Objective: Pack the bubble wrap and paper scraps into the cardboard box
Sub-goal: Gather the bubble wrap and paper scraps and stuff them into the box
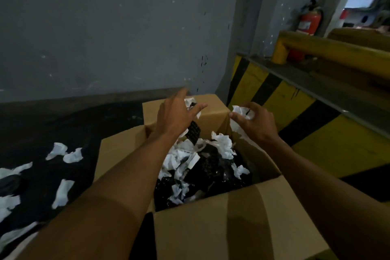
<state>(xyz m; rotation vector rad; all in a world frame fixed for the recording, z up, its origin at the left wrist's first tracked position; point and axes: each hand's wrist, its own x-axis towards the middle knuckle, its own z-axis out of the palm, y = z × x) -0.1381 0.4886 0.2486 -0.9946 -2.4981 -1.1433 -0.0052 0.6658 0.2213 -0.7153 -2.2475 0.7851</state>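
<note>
Two hands hang over the cardboard box (211, 228): right hand (256, 125) clenches a paper scrap (240, 112), left hand (178, 117) splayed, a bubble wrap strip (193, 133) just beneath its palm; the opening lies straight below both, floor scraps (63, 152) leftward

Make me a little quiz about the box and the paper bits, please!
1. True or false: the cardboard box is empty.
2. What does the right hand hold? A) crumpled white paper B) a red ball C) a spoon
3. Fill the gap: loose paper scraps lie on the dark floor to the ___ of the box.
Key: 1 false, it holds black bubble wrap and paper; 2 A; 3 left.
</note>
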